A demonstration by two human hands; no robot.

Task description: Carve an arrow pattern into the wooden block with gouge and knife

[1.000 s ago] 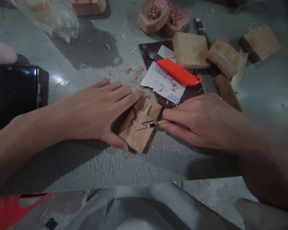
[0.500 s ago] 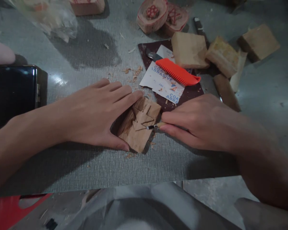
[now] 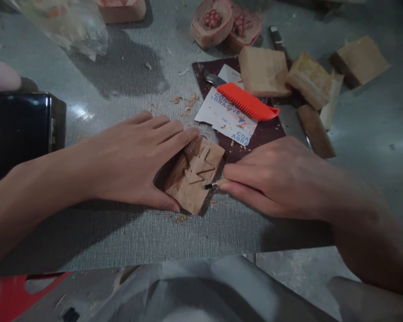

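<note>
A small wooden block (image 3: 196, 192) lies on the table with a zigzag outline cut into its top face. My left hand (image 3: 147, 156) braces it from the left, index finger at its far edge and thumb at its near corner. Pinched in my right hand (image 3: 265, 179) is a carving chisel (image 3: 212, 184) with a pale wooden handle and a thin metal tip. That tip is over the right side of the block, just below the cut lines; whether it touches the wood I cannot tell. Most of the handle is hidden in my fingers.
Beyond the block, a red-orange utility knife (image 3: 248, 103) lies on sandpaper (image 3: 221, 114). Several wooden blocks (image 3: 263, 71) are at the right, two round carved pieces (image 3: 211, 24) at the back. A black box (image 3: 20, 134) stands left, below a plastic bag (image 3: 70, 31). Shavings (image 3: 190, 103) dot the table.
My right hand has shifted slightly toward me, taking the chisel tip off the cut line to a spot nearer the block's right edge. My left hand and the block stay in place.
</note>
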